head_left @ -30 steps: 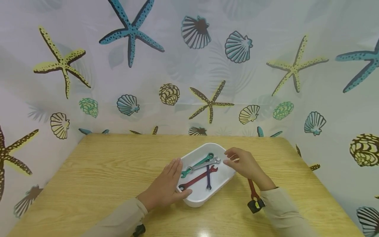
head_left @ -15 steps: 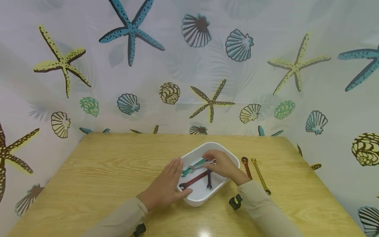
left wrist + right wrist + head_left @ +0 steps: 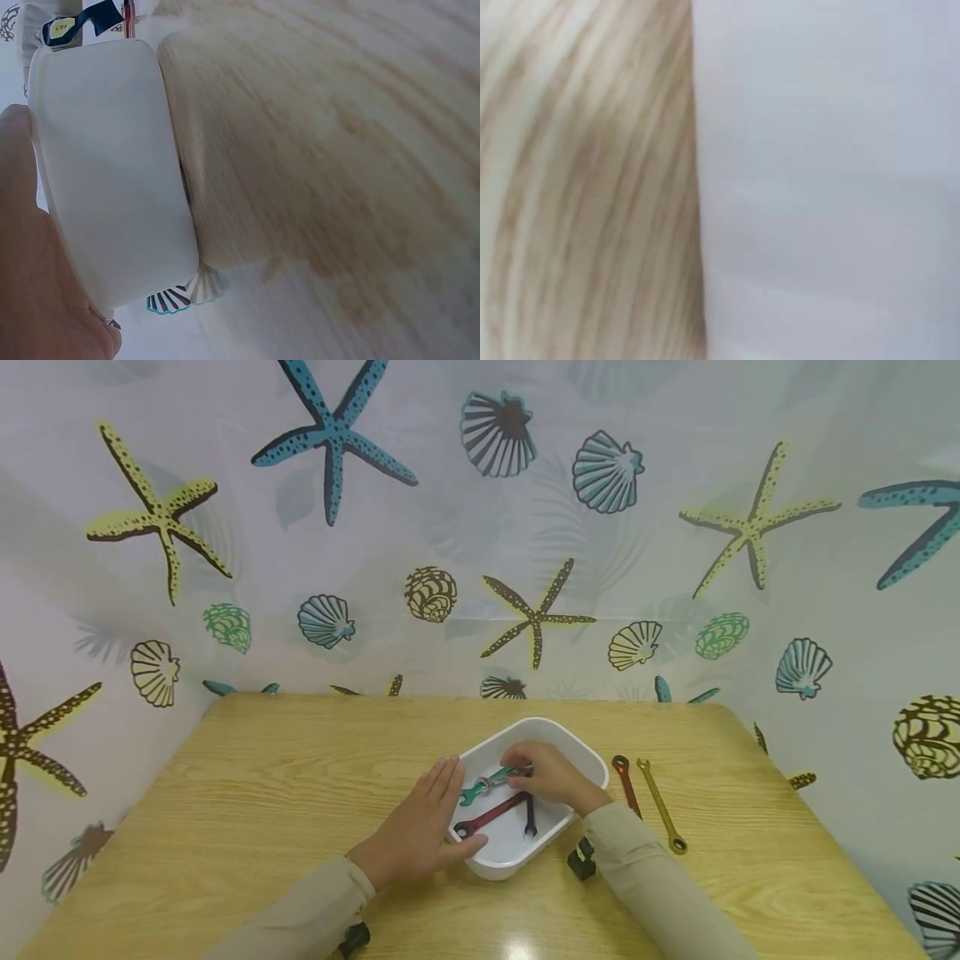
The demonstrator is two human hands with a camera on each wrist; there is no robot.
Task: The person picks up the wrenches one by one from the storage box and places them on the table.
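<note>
A white plastic tub point(image 3: 495, 870) holds several wrenches. In it lie a green wrench point(image 3: 471, 794), a silver wrench point(image 3: 495, 781) crossing it, a red wrench point(image 3: 491, 815) and a dark purple wrench point(image 3: 530, 820). My left hand point(image 3: 420, 827) rests along the tub's left rim with straight fingers, thumb over the near corner; the left wrist view shows it against the tub wall point(image 3: 112, 172). Inside the tub, my right hand point(image 3: 551, 774) has thumb and fingertips curled round the silver wrench's upper end, which they partly hide. The right wrist view shows only the tub's outer wall point(image 3: 825, 180) and wood.
To the right of the tub, a red wrench point(image 3: 625, 781) and a gold wrench point(image 3: 662, 806) lie on the wooden table point(image 3: 300, 760). A curtain point(image 3: 420, 527) printed with starfish and shells surrounds the table's back and sides.
My right hand has moved left from the tub's right rim down to the silver wrench, uncovering the red and gold wrenches on the table. My left hand stays on the rim.
</note>
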